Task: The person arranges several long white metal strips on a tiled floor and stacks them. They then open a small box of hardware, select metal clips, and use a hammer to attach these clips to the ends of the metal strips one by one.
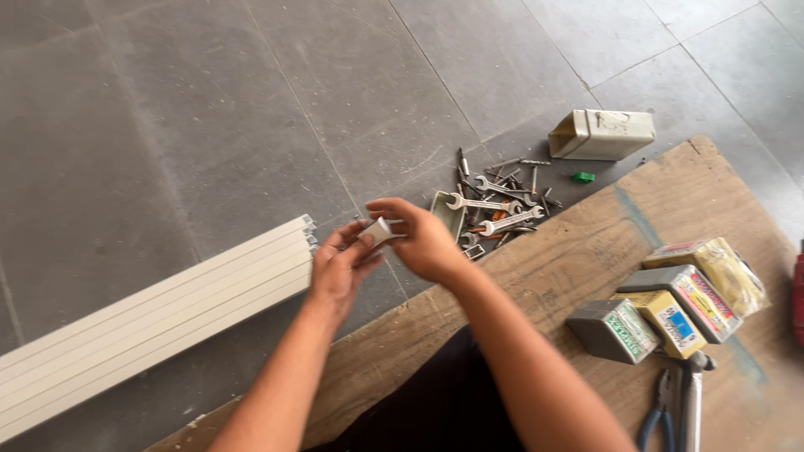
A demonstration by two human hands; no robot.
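Observation:
Both my hands meet over the grey tiled floor, just past the edge of a wooden board [586,251]. My left hand [339,269] and my right hand [419,238] together pinch a small white plastic piece [378,229] between the fingertips. To the left, the ends of several long white plastic channels [167,314] lie on the floor, close to my left hand. My dark-clothed lap shows below my forearms.
A pile of wrenches, screws and bits [498,205] lies beyond my right hand. A beige box [601,134] and a small green piece [583,177] sit farther back. Several small boxes [670,310] and blue-handled pliers [670,406] rest on the board at right.

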